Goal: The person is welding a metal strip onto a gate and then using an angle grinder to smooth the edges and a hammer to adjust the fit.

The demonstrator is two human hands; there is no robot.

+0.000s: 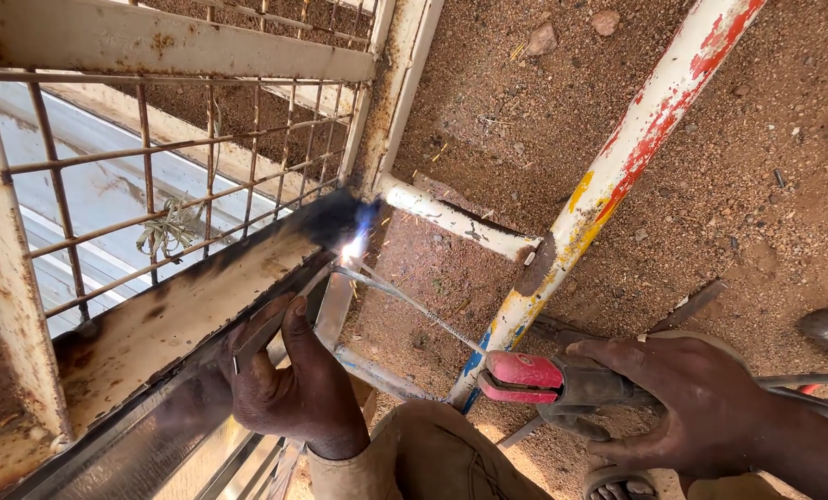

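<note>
Arc (353, 245) burning at the corner of the rusted frame (155, 315), where the grid panel (182, 167) meets it. Right hand (683, 407) closed around the red electrode holder (525, 378); rod (405, 298) runs from it to the arc. Left hand (289, 380) grips a thin metal strip (270, 326) just below the arc, probably bracing it. Judgement: steady rod, short arc, fingers kept off heated metal.

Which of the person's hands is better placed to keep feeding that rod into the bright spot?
The right hand, probably. It grips the red electrode holder, whose welding rod reaches the arc. The left hand is busy steadying a thin metal strip against the frame.
</note>
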